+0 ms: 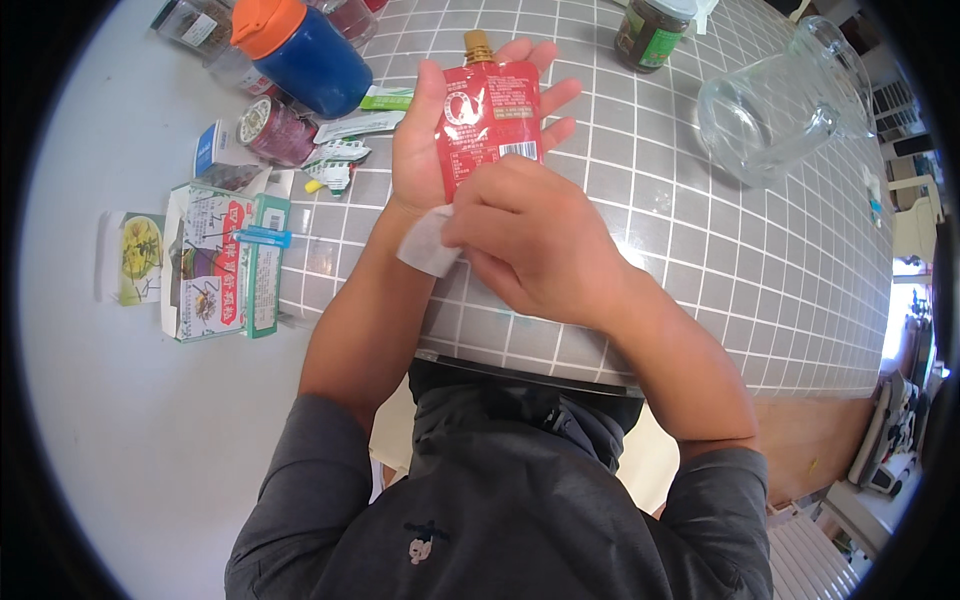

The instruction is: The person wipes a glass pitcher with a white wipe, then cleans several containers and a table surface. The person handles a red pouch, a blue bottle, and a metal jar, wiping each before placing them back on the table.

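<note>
A red spouted pouch (491, 105) with a gold cap lies on the upturned palm of my left hand (420, 142), whose fingers are spread behind it. My right hand (536, 232) pinches a white tissue or wipe (430, 244) between thumb and fingers, over my left wrist. Its knuckles overlap the lower edge of the pouch. The palm side of my right hand is hidden.
To the left stand a blue bottle with an orange lid (311, 64), a jar with dark red contents (276, 131), small sachets (360, 126) and printed cartons (217, 262). A glass pitcher (772, 112) and a green-labelled jar (652, 34) are on the tiled-pattern tabletop (675, 247) at the right.
</note>
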The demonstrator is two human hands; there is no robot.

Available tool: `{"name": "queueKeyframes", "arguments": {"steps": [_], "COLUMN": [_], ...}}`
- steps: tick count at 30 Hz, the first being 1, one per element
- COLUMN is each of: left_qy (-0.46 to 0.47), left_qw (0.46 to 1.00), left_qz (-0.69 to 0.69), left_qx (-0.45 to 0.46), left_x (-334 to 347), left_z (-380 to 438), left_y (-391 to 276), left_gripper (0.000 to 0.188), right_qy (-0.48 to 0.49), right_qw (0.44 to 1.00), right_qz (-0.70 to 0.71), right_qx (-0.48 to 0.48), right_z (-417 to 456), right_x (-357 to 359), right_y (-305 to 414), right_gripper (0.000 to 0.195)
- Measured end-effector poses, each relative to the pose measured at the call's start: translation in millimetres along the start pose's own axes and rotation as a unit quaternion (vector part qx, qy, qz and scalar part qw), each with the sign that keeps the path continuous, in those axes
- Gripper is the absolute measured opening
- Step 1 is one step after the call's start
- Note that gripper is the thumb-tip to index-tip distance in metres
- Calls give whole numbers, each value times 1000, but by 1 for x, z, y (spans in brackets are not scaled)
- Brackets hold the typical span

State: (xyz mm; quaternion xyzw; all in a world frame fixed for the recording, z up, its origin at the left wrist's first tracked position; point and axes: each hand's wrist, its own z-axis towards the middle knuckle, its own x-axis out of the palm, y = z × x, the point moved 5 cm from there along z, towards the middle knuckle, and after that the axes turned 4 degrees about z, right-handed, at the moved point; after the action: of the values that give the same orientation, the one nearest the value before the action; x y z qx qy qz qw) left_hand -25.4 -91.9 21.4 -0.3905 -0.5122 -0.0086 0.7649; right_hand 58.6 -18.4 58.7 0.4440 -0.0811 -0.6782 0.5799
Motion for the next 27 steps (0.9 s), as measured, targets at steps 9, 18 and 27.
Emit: {"name": "queueKeyframes", "arguments": {"steps": [9,18,27], "left_qy": [8,66,120], "left_qw": [994,977,980], "left_qz": [-107,-188,-150], "left_qx": [26,69,43], "left_x": [8,-6,-13], "left_z": [1,-1,2], "left_y": [-1,-26,-20], "left_gripper": [74,69,71], "right_qy": [-237,-91,-246], "right_qw": [962,967,960], "right_qz": [-77,71,72], "right_qx": [108,228,114], "right_z": [0,-8,-3], "right_x": [-47,-22,-40], "right_y": [-49,-33,-44], "right_gripper": [12,9,12]}}
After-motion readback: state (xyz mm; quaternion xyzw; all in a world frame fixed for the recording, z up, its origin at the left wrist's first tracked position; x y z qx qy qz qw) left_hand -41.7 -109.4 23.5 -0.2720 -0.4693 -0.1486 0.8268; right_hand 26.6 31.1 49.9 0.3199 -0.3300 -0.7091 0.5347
